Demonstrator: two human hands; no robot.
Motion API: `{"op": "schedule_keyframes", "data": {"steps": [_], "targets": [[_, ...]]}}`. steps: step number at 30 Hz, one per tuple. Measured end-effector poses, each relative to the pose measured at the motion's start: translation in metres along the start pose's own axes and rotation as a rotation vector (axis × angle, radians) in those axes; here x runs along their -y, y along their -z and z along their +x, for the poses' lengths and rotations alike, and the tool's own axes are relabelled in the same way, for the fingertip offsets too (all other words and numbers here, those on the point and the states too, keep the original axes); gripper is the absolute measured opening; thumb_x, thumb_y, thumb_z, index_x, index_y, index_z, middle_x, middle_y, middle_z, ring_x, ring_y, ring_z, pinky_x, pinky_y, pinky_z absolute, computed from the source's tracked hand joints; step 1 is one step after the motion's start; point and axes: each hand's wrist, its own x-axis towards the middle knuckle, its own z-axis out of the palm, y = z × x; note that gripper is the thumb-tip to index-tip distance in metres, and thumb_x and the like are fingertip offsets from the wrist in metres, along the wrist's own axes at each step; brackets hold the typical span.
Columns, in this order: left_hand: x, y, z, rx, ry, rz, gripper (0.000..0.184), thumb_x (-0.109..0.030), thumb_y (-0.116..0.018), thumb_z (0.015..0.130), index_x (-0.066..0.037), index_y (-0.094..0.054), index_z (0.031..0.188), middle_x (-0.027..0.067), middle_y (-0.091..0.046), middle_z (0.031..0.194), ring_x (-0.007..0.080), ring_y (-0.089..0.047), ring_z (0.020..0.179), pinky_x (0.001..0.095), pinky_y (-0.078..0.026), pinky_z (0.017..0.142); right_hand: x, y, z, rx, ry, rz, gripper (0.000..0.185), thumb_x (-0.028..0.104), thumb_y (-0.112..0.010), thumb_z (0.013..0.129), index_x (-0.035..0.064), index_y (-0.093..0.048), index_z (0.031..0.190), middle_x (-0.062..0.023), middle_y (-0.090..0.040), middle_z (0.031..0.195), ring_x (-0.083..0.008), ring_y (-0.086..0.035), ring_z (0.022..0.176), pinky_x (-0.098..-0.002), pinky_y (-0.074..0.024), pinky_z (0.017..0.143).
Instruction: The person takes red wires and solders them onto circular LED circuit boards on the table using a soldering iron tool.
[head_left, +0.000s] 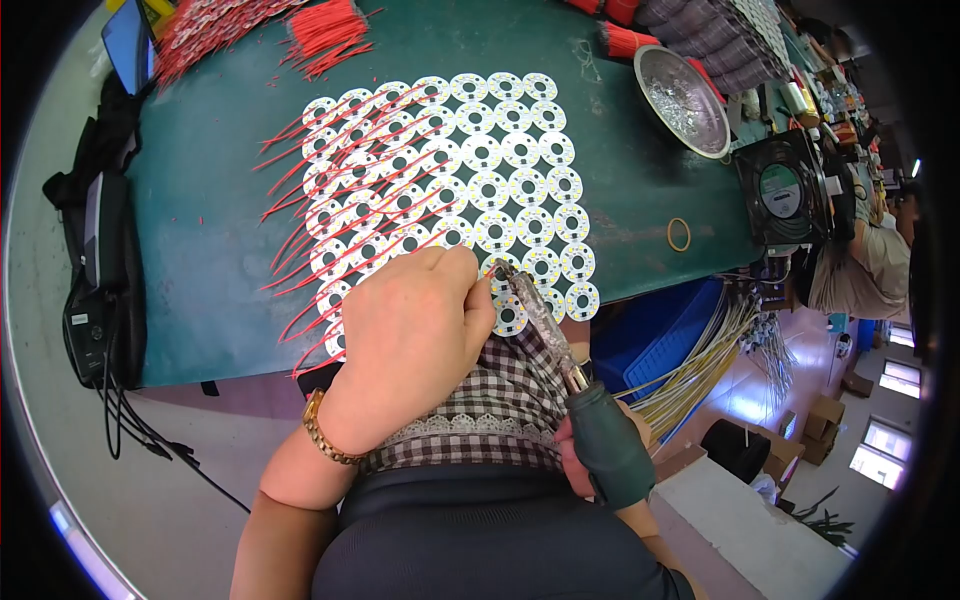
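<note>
Right hand (pixel 578 462) grasped the soldering iron (pixel 545 325), its tip at a round LED board (pixel 489 262) in the gridded array on the green tabletop (pixel 630 220). Left hand (pixel 415 310) was closed, thumb against fingers, beside the tip; contents hidden. Red wires (pixel 296 239) crossed the left-side boards. Fan label (pixel 780 190): illegible.

Boards (pixel 478 190) lie in rows on the table (pixel 220 240), mid-frame, with wires (pixel 300 205) over their left columns. A wire bundle (pixel 328 38) lies above them, near the frame's top edge. Right of the boards, a bowl (pixel 682 100) sits at the upper right, above a rubber band (pixel 669 234) and left of a fan (pixel 783 190). A bin (pixel 650 340) is below the table's lower right edge
</note>
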Motion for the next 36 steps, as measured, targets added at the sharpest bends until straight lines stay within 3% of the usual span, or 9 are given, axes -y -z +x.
{"op": "schedule_keyframes", "data": {"steps": [5,8,11,20,23,26,29,32,36], "targets": [[0.001,0.0,0.0,-0.002,-0.002,-0.006,0.021,-0.009,-0.07,0.078,-0.007,-0.052,0.067,0.0068,-0.053,0.06,0.0239,-0.055,0.054,0.0367,-0.039,0.048,0.007,0.003,0.005,0.075,-0.064,-0.101,0.028,0.023,-0.072,0.075,0.0098,-0.07,0.1,-0.009,-0.069,0.082,-0.0263,-0.067,0.068,-0.0353,-0.0522,0.059],[0.001,0.0,-0.001,0.001,-0.001,-0.011,0.021,-0.009,-0.07,0.078,-0.007,-0.052,0.066,0.0068,-0.053,0.06,0.024,-0.055,0.054,0.0368,-0.039,0.048,0.02,0.004,0.011,-0.062,0.1,-0.013,0.013,-0.008,-0.067,0.074,0.0039,-0.066,0.078,-0.0024,-0.057,0.062,-0.0085,-0.054,0.056,-0.0228,-0.0403,0.05],[0.001,-0.001,-0.001,0.004,-0.001,-0.007,0.022,-0.009,-0.07,0.079,-0.007,-0.052,0.066,0.0069,-0.053,0.061,0.0242,-0.055,0.055,0.037,-0.039,0.048,0.012,0.004,0.008,-0.041,0.128,-0.018,0.032,0.018,-0.075,0.07,0.0068,-0.069,0.1,-0.0089,-0.068,0.082,-0.0263,-0.066,0.066,-0.0345,-0.0522,0.059],[0.001,-0.001,-0.001,0.004,0.01,0.001,0.022,-0.01,-0.07,0.079,-0.007,-0.052,0.067,0.0067,-0.054,0.061,0.0243,-0.056,0.056,0.0375,-0.04,0.049,0.024,0.01,0.016,-0.067,0.266,-0.157,0.034,0.017,-0.079,0.068,0.0049,-0.067,0.097,-0.0088,-0.064,0.072,-0.0273,-0.063,0.058,-0.0357,-0.0497,0.055],[0.0,-0.001,-0.001,0.007,0.011,-0.001,0.022,-0.011,-0.071,0.079,-0.007,-0.052,0.067,0.0066,-0.054,0.061,0.0243,-0.055,0.056,0.0375,-0.04,0.049,0.021,0.008,0.013,-0.085,0.189,-0.005,0.033,0.016,-0.078,0.068,0.0055,-0.067,0.097,-0.0085,-0.064,0.071,-0.028,-0.061,0.057,-0.0363,-0.0482,0.053],[0.001,-0.001,-0.001,0.011,0.007,0.007,0.023,-0.01,-0.071,0.079,-0.007,-0.052,0.067,0.0066,-0.054,0.061,0.0243,-0.055,0.056,0.0375,-0.039,0.049,0.03,0.013,0.012,-0.041,0.036,-0.115,0.017,0.024,-0.069,0.08,0.0066,-0.069,0.077,-0.0014,-0.063,0.063,-0.0156,-0.059,0.049,-0.03,-0.0504,0.053],[0.0,-0.001,-0.001,0.014,0.017,0.0,0.023,-0.01,-0.071,0.079,-0.007,-0.052,0.066,0.0065,-0.053,0.061,0.0243,-0.055,0.055,0.0374,-0.039,0.049,0.011,0.009,-0.006,0.067,0.17,-0.282,0.027,0.014,-0.074,0.073,0.0036,-0.068,0.097,-0.0094,-0.063,0.066,-0.026,-0.063,0.06,-0.0328,-0.0499,0.055],[0.0,-0.001,-0.001,0.0,0.004,-0.008,0.023,-0.01,-0.071,0.078,-0.007,-0.052,0.067,0.0065,-0.053,0.061,0.0243,-0.054,0.055,0.0371,-0.039,0.049,0.019,0.01,-0.003,-0.009,0.038,0.483,0.029,0.016,-0.057,0.091,0.0039,-0.057,0.118,-0.0073,-0.058,0.078,-0.0154,-0.059,0.064,-0.0308,-0.0512,0.059],[-0.001,0.0,0.0,0.006,0.014,-0.012,0.023,-0.009,-0.071,0.078,-0.007,-0.052,0.067,0.0066,-0.053,0.061,0.0244,-0.054,0.055,0.0369,-0.039,0.049,0.016,0.007,0.002,0.086,0.124,0.377,0.04,0.014,-0.057,0.092,0.0052,-0.047,0.13,-0.0101,-0.057,0.089,-0.0177,-0.059,0.073,-0.0328,-0.0513,0.066]]}}
